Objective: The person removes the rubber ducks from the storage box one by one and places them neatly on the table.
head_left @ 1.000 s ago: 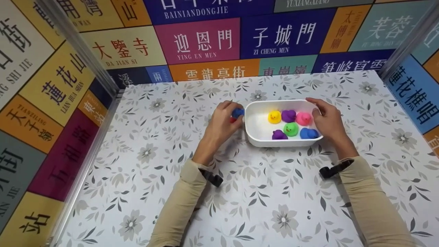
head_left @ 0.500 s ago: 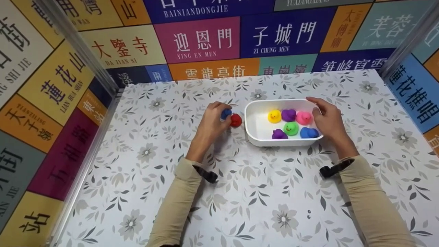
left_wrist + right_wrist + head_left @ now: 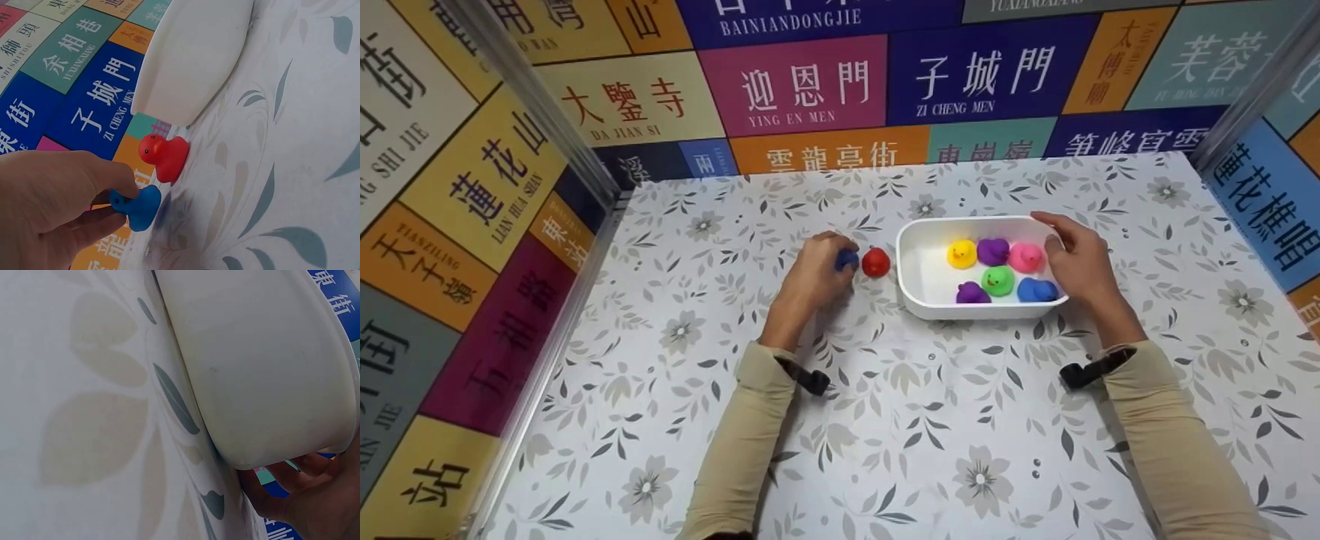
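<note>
My left hand [image 3: 808,274] pinches a blue rubber duck [image 3: 143,208] between thumb and fingers, close over the table. Just right of it a red rubber duck [image 3: 876,262] stands on the table, between that hand and a white plastic tub [image 3: 982,310]. My right hand [image 3: 1081,262] holds the tub's right end, fingers at the back corner and along the end wall. Inside the tub sit a yellow duck [image 3: 961,254], a pink duck [image 3: 1025,257], a green duck [image 3: 997,281], another blue duck [image 3: 1037,290] and two purple ducks, one at the back [image 3: 993,251].
A white floral cloth [image 3: 900,420] covers the table. Panels with large Chinese lettering [image 3: 795,82] stand along the back and both sides. Each wrist wears a black camera strap, the left one [image 3: 806,375] over a beige sleeve.
The left hand has moved left, away from the tub, with the blue duck in its fingers. The red duck, earlier partly behind that hand, stands on the table in full view. The right hand stays put.
</note>
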A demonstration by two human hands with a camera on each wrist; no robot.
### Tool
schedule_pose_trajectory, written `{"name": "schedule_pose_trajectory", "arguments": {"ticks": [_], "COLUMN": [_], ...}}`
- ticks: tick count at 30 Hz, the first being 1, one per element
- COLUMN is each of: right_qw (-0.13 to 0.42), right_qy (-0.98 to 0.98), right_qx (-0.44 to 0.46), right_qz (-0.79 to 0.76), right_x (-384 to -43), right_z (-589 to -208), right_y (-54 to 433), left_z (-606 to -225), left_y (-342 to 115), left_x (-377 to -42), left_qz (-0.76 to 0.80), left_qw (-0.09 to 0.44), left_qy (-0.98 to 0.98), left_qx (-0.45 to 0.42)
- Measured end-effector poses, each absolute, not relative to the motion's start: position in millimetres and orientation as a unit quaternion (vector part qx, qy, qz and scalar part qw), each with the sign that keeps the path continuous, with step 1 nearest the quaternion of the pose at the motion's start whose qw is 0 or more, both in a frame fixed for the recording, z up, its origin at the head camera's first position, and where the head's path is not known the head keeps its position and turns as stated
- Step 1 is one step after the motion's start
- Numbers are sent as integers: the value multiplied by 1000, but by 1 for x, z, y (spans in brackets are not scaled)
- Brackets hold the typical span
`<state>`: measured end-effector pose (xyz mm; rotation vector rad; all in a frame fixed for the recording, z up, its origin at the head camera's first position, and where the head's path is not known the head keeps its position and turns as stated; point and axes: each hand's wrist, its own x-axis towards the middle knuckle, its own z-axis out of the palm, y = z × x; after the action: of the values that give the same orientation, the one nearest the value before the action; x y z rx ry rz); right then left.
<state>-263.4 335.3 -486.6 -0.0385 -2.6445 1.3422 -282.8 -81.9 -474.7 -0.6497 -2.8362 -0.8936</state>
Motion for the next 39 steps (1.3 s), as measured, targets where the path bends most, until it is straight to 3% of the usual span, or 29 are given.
{"name": "schedule_pose_trajectory", "arguments": {"ticks": [21, 39], "right_qw": [100, 94], "right_qy": [-887, -885], "right_qx": [-9, -7], "right_qz": [450, 456], "right_x": [-263, -264], "right_z": [-486, -487], "right_y": [334, 335], "left_z": [-476, -464], "left_y": [-82, -75], "left_x": [-282, -277], "left_qz": [-290, -282], "left_qw": [30, 60], "left_qy": [-931, -937], "left_qx": [-220, -194]}}
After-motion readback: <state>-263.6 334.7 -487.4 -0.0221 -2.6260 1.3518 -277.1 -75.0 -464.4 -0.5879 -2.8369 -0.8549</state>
